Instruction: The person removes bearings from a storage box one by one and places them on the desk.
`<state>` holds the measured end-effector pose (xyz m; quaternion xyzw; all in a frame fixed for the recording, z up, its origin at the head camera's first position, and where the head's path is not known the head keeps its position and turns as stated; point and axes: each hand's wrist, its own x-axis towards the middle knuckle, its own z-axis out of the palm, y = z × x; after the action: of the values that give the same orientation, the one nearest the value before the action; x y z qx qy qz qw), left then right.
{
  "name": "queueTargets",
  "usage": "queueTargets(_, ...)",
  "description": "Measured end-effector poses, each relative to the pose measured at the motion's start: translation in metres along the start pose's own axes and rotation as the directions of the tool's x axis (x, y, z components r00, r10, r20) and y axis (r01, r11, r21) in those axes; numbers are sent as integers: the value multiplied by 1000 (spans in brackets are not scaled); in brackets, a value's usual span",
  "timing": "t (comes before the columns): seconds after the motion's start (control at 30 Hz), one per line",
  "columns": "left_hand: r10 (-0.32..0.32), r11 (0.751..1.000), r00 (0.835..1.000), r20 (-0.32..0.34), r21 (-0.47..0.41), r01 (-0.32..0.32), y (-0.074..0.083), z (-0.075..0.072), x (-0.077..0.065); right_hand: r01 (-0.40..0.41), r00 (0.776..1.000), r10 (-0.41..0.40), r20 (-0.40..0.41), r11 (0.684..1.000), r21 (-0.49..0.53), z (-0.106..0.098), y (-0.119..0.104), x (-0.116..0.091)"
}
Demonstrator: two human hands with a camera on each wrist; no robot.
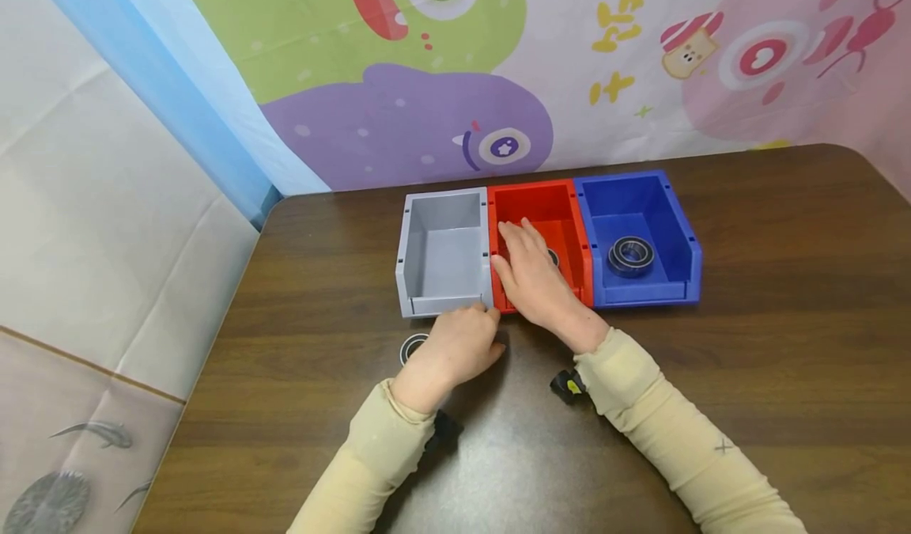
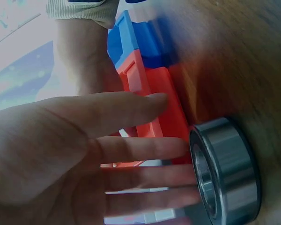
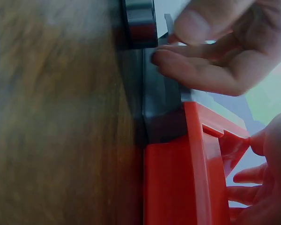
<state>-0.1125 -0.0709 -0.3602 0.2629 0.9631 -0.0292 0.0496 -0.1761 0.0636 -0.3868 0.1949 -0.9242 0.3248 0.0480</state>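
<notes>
My left hand (image 1: 459, 348) hovers above the wooden table just before the grey bin (image 1: 447, 263) and red bin (image 1: 541, 202). Its fingers look fairly straight in the left wrist view and hold nothing. A metal ball bearing (image 2: 234, 171) stands close by its fingertips; in the head view this bearing (image 1: 411, 347) is partly covered by the hand. My right hand (image 1: 537, 277) reaches over the red bin, its fingers loosely extended and the thumb near the rim (image 3: 201, 164). Behind it, another bearing (image 1: 553, 257) in the red bin is mostly hidden.
To the right, a blue bin (image 1: 679, 237) holds bearings (image 1: 630, 255) that appear stacked. The three bins stand side by side near the patterned backdrop (image 1: 427, 123). Dark wrist devices (image 1: 567, 386) sit beneath the sleeves. Brown table surface (image 1: 783, 320) extends to the right.
</notes>
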Motion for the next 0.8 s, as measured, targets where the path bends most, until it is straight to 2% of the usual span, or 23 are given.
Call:
queueTargets(0.1, 20, 1000, 996, -82, 22, -19, -1, -1, 1, 1, 1000, -1, -2, 1000, -14, -1, 1, 1)
queueTargets(0.2, 35, 998, 983, -178, 48, -27, -2, -1, 1, -10, 1000, 10, 3, 999, -47, -2, 3, 1)
queueTargets(0.43, -8, 1000, 927, -376, 3, 11, -11, -3, 4, -67, 997, 74, 35, 982, -177, -3, 5, 1)
queueTargets(0.6, -90, 995, 893, -441, -86, 57, -18, -8, 10, -138, 988, 148, 44, 973, -185, -4, 6, 1)
queueTargets(0.8, -212, 969, 871, -443, -208, 130, -21, -17, 19, -220, 972, 229, 53, 965, -141, -4, 8, 0)
